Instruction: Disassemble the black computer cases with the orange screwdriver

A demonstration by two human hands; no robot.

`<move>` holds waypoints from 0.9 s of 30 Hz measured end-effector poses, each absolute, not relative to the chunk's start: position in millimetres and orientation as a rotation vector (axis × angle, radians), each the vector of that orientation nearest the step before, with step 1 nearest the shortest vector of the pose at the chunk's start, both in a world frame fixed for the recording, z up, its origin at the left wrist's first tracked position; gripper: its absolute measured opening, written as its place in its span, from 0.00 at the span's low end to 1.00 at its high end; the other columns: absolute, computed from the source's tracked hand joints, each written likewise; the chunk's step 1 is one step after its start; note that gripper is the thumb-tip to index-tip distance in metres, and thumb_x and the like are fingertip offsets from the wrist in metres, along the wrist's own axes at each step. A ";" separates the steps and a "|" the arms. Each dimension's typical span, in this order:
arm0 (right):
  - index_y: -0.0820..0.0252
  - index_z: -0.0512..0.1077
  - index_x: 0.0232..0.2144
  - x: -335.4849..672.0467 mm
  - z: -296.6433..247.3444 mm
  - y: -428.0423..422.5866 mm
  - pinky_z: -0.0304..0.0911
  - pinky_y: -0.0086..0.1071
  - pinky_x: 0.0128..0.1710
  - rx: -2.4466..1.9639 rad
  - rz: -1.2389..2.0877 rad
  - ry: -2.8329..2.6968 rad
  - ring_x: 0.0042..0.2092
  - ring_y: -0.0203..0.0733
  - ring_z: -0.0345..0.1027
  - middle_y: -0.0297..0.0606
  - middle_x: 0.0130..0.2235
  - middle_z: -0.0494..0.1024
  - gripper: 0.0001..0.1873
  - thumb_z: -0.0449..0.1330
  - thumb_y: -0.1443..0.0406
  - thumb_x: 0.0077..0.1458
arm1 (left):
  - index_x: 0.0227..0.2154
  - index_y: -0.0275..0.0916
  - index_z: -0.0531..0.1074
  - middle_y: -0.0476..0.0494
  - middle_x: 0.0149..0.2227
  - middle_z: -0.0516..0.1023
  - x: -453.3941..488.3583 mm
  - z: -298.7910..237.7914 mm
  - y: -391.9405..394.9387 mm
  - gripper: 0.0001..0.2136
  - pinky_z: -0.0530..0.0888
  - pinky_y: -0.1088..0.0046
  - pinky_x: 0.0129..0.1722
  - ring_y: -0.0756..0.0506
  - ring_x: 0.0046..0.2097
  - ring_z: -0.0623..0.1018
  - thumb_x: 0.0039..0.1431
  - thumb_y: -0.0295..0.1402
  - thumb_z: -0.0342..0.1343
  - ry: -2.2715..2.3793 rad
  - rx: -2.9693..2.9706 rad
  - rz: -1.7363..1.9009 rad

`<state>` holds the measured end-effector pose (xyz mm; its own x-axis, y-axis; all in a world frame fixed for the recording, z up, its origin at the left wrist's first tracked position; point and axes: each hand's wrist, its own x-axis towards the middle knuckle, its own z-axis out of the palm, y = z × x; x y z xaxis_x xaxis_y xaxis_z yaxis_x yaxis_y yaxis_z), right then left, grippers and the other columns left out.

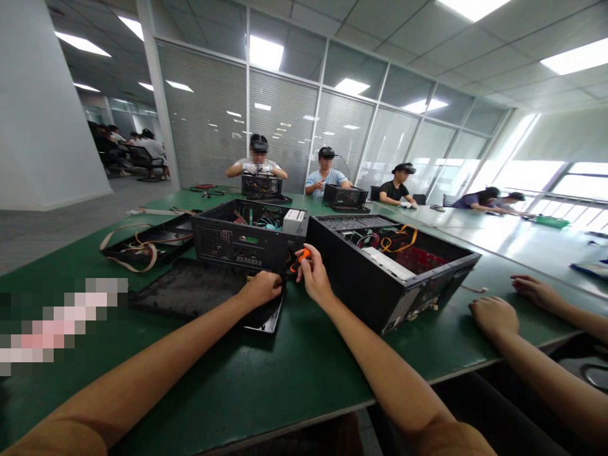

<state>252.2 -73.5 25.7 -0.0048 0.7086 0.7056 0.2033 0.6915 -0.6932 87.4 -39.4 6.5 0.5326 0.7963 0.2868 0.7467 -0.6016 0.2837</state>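
Right hand (314,277): fingers closed on an orange-handled tool (304,254) at the near right corner of the smaller computer case (237,248), on green table (266,373). Left hand (261,288): fingers curled above dark panel (185,288); cannot tell whether pinching anything. Larger case (342,272) stands just right

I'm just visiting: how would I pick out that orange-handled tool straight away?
On the green table, find two open black computer cases, the left case and the right case. By the gap between them, the wearer's right hand holds the orange-handled tool. Its bright orange handle stands out from the black cases on either side.
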 end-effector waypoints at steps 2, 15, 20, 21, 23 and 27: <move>0.54 0.56 0.49 254.1 25.7 -72.3 0.62 0.24 0.22 -0.766 0.470 -1.551 0.22 0.25 0.60 0.37 0.42 0.68 0.18 0.48 0.63 0.56 | 0.30 0.38 0.73 0.44 0.28 0.75 87.3 5.3 -38.9 0.08 0.66 0.78 0.29 0.49 0.31 0.73 0.50 0.32 0.51 1.340 2.637 0.594; 0.55 0.58 0.52 254.7 25.7 -72.7 0.64 0.28 0.27 -0.813 0.307 -1.591 0.25 0.29 0.61 0.40 0.43 0.67 0.20 0.49 0.64 0.55 | 0.27 0.37 0.74 0.45 0.26 0.74 84.6 6.8 -37.9 0.09 0.64 0.78 0.28 0.49 0.29 0.72 0.52 0.32 0.49 1.227 2.697 0.628; 0.56 0.58 0.52 254.7 22.9 -71.9 0.64 0.31 0.34 -0.831 0.244 -1.614 0.30 0.32 0.62 0.41 0.45 0.68 0.20 0.48 0.64 0.56 | 0.27 0.37 0.74 0.45 0.26 0.75 83.2 5.9 -35.8 0.10 0.64 0.77 0.28 0.49 0.29 0.72 0.53 0.33 0.48 1.204 2.696 0.618; 0.56 0.58 0.53 254.8 22.7 -71.5 0.64 0.31 0.34 -0.829 0.243 -1.616 0.30 0.32 0.62 0.41 0.45 0.68 0.20 0.47 0.64 0.57 | 0.27 0.37 0.74 0.45 0.27 0.75 83.0 5.5 -35.0 0.10 0.64 0.77 0.29 0.49 0.30 0.72 0.53 0.33 0.48 1.206 2.694 0.612; 0.57 0.57 0.53 254.9 22.7 -70.9 0.64 0.30 0.34 -0.822 0.246 -1.617 0.30 0.32 0.62 0.41 0.45 0.68 0.20 0.47 0.63 0.57 | 0.27 0.38 0.75 0.45 0.28 0.75 82.4 4.4 -33.4 0.10 0.64 0.77 0.30 0.49 0.31 0.72 0.53 0.34 0.48 1.226 2.678 0.598; 0.55 0.55 0.54 253.8 24.1 -71.6 0.65 0.30 0.32 -0.836 0.255 -1.607 0.29 0.32 0.63 0.42 0.46 0.67 0.21 0.46 0.63 0.58 | 0.30 0.39 0.75 0.45 0.29 0.76 81.2 2.2 -30.8 0.11 0.64 0.77 0.31 0.49 0.33 0.73 0.53 0.35 0.48 1.231 2.666 0.584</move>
